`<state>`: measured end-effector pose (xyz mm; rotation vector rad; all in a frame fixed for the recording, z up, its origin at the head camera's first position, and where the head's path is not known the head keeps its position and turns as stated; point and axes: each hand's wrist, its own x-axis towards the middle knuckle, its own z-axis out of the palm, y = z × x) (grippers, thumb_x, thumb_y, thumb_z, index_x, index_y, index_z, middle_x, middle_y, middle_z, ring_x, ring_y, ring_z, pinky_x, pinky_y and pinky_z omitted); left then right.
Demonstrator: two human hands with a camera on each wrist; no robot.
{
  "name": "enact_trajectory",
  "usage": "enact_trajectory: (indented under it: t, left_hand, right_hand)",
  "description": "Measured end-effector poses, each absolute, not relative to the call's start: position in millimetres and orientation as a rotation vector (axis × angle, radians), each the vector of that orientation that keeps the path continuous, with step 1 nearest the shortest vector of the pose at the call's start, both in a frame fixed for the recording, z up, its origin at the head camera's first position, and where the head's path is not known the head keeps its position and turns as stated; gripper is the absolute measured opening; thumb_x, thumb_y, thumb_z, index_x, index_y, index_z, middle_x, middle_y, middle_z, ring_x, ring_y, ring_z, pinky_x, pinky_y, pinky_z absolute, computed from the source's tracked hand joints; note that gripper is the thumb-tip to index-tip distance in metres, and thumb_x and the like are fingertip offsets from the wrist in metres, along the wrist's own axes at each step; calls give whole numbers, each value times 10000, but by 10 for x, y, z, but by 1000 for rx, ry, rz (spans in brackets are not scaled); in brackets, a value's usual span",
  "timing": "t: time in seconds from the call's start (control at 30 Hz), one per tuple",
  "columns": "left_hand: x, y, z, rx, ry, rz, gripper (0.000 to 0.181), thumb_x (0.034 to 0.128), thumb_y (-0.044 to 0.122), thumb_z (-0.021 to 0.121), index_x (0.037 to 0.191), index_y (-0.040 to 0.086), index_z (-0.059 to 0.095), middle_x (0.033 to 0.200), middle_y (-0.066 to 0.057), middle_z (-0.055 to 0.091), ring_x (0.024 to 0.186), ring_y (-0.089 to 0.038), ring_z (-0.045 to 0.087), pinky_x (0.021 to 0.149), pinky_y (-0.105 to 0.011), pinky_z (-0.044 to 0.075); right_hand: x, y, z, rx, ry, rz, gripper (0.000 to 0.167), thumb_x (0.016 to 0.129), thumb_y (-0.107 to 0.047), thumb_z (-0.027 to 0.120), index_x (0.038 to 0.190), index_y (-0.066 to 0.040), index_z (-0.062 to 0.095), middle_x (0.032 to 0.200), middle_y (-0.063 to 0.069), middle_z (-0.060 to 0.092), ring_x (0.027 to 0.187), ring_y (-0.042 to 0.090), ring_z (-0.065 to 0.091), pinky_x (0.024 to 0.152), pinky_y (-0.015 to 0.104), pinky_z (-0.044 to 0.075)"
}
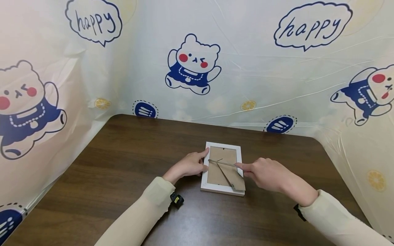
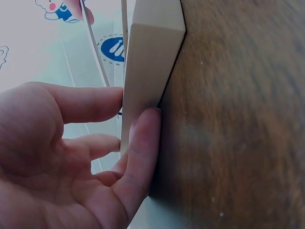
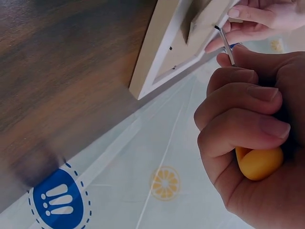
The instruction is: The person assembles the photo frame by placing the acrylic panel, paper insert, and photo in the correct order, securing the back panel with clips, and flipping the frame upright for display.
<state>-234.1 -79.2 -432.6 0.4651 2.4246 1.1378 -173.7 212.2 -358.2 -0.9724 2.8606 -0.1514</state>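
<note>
A white picture frame (image 1: 223,189) lies on its face on the table, its brown backing board (image 1: 220,176) upward. The board's stand leg (image 1: 240,182) sits slanted over the lower right corner. My left hand (image 1: 191,164) holds the frame's left side; in the left wrist view its fingers (image 2: 143,143) lie against the side wall. From the right, my right hand (image 1: 267,173) grips a screwdriver with a yellow handle (image 3: 261,162). Its thin metal shaft (image 1: 222,163) crosses above the backing, with the dark tip near the left inner rim. Whether the tip touches a tab cannot be told.
The brown wooden table (image 1: 123,164) extends around the frame. A pale printed curtain (image 1: 246,75) with bears hangs behind it and along both sides. Small black tabs (image 3: 171,48) stick out at the frame's inner rim.
</note>
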Motion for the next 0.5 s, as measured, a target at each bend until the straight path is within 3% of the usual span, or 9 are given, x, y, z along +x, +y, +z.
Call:
enact_trajectory:
  t: [0.5]
  left_hand:
    - [-2343, -790, -4318, 424, 2415, 1118, 799, 991, 152, 709, 1679, 167, 302, 899, -92, 597, 697, -186, 649, 674, -297, 534]
  right_hand:
    - [-1707, 2145, -3638, -946, 2863, -181, 433, 1045, -166, 679, 1469, -255, 665, 562, -101, 423, 488, 57, 396, 468, 275, 376]
